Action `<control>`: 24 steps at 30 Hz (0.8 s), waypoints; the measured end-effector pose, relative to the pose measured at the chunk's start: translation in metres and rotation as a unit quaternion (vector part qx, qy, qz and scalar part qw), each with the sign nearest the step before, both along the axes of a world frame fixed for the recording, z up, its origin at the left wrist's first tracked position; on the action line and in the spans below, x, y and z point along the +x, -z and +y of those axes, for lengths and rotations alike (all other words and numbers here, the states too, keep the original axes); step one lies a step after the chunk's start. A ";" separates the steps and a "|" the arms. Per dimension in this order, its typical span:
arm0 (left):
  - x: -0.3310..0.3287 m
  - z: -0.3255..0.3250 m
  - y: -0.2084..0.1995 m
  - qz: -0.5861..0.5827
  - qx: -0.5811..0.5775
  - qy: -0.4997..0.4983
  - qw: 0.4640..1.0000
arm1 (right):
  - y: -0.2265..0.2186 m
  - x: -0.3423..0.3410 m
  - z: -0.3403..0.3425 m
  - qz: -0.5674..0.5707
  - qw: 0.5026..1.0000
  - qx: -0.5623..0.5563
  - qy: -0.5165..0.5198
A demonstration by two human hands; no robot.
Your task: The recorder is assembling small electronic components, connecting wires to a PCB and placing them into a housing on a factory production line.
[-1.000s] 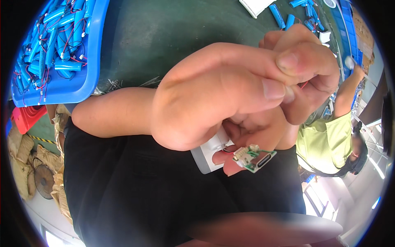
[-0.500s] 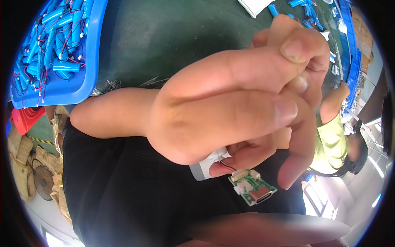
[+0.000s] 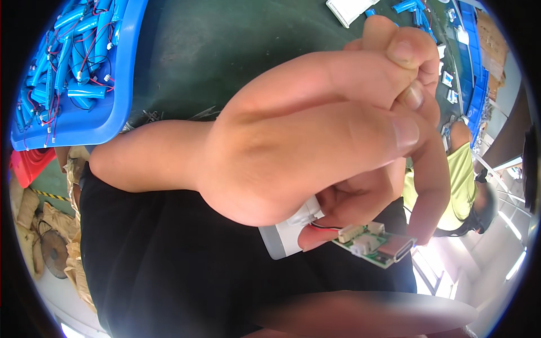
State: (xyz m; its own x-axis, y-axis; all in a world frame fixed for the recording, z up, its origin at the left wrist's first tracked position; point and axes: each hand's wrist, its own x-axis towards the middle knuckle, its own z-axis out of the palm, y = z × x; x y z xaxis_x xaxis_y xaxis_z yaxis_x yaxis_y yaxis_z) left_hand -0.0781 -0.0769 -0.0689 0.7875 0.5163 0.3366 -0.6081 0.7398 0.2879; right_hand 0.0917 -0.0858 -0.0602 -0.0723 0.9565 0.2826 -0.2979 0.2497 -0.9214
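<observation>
My left hand [image 3: 287, 146], coming in from the left, is closed in front of my lap with its thumb stretched along the top. Under its palm sits a white-and-grey plastic casing [image 3: 284, 234], partly hidden by the hand. A curled finger lies against the casing. From there short red and black wires lead to a small green circuit board [image 3: 377, 245] with a metal port at its end and white connectors. Of my right hand [image 3: 422, 53] only bent fingers show, pressed together against the left fingertips; what they pinch is hidden.
At the upper left a blue tray [image 3: 121, 107] holds many blue cylindrical batteries [image 3: 87, 90] with thin wires. A white plastic part [image 3: 346, 11] and more blue cells [image 3: 417, 11] lie on the dark green table [image 3: 191, 50]. To the right is a person in a yellow-green shirt [image 3: 459, 180].
The circuit board has swung right and slightly up, now tilted more edge-on. My hands have turned a little, and more of the casing shows.
</observation>
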 end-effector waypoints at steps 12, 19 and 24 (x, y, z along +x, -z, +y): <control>-0.005 -0.008 -0.003 -0.013 -0.003 -0.018 1.000 | 0.000 0.001 0.000 0.013 0.999 -0.041 -0.023; -0.013 -0.016 -0.005 -0.024 -0.006 -0.022 0.999 | -0.001 0.004 0.001 0.017 0.997 -0.066 -0.030; -0.007 -0.020 -0.011 -0.030 -0.008 -0.024 0.999 | -0.003 0.007 0.001 0.021 0.996 -0.083 -0.033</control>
State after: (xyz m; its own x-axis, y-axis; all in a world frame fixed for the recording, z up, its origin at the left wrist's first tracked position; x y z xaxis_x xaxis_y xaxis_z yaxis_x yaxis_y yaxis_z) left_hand -0.0846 -0.0971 -0.0579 0.7400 0.5588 0.3745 -0.6592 0.7133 0.2383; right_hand 0.0983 -0.0849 -0.0575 -0.1288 0.9838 0.1243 -0.3485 0.0724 -0.9345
